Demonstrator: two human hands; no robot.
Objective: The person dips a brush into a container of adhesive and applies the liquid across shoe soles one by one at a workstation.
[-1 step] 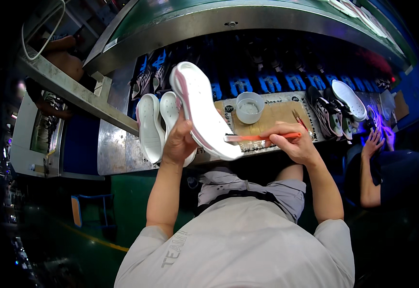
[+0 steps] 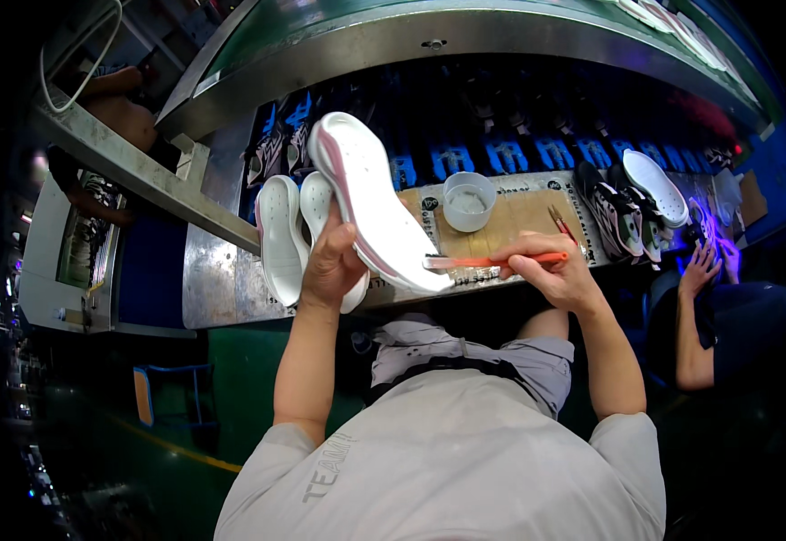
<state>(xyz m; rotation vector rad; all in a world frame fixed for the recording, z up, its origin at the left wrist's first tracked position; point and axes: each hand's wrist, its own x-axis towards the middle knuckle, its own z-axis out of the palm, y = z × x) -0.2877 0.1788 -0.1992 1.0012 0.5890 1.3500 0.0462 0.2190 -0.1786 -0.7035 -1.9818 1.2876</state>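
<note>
My left hand (image 2: 333, 263) is closed round the edge of a white shoe sole (image 2: 377, 194) with a pink sidewall, holding it tilted above the bench. In my right hand (image 2: 548, 269) is an orange-handled brush (image 2: 492, 262), pinched between the fingers. Its bristles touch or nearly touch the inner face of the sole at the end nearer me. Two more white soles lie left of my left hand: one whole sole (image 2: 278, 239) and another sole (image 2: 315, 203) partly hidden behind the hand. Beyond the brush, a translucent plastic cup (image 2: 468, 203) stands on brown board (image 2: 537, 210).
Thin brushes (image 2: 560, 222) lie right of the cup. Dark shoes (image 2: 611, 212) and a white sole (image 2: 654, 187) sit further right, near a co-worker's hands (image 2: 701, 269). Rows of shoes fill the dark space under a metal beam (image 2: 501, 41). A metal bar (image 2: 150, 171) crosses at left.
The held sole has shifted slightly left and turned a little in my left hand. The brush has moved slightly right and down.
</note>
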